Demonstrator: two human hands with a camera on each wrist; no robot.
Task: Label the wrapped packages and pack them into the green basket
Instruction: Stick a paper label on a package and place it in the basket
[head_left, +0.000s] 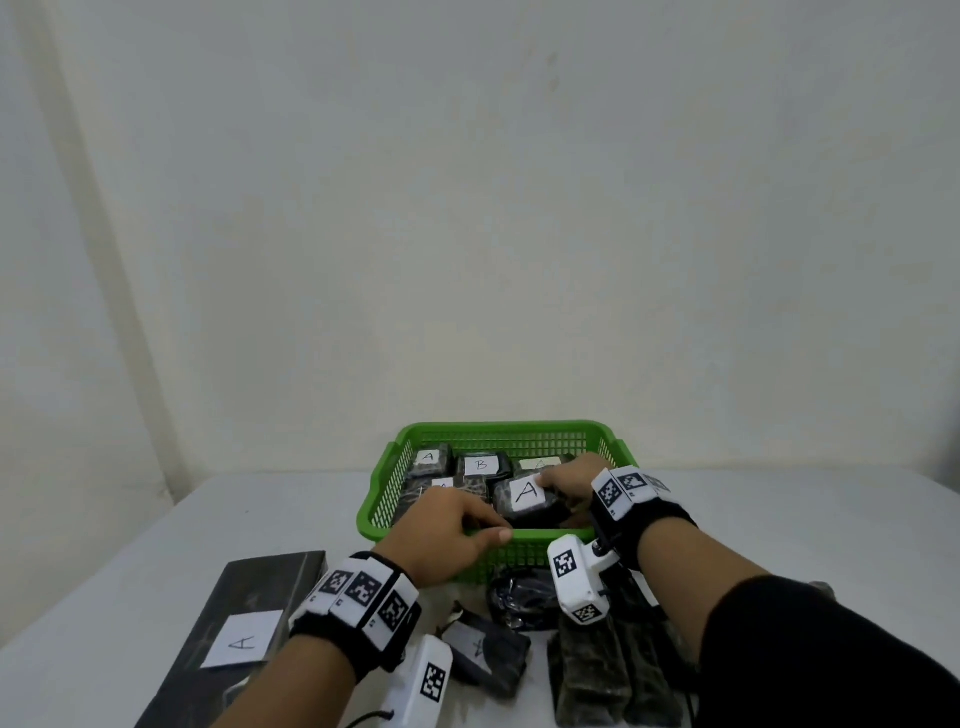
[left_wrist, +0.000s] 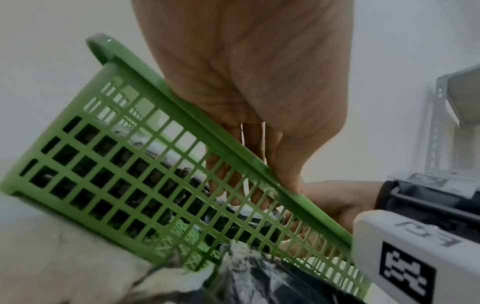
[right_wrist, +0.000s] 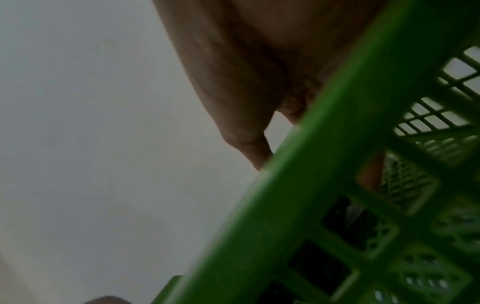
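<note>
Package (head_left: 524, 499) marked A gripped by right hand (head_left: 569, 480) inside green basket (head_left: 498, 552); left hand (head_left: 447, 530) fingertips hidden, grasp unclear.

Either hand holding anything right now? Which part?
Right hand grips the package labelled A by its right end, inside the green basket. Left hand rests over the near rim; whether it holds anything cannot be told.

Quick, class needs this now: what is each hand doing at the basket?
Left hand: fingers curled over the green basket's front rim, gripping it.
Right hand: inside the basket, holding the package labelled A.
</note>
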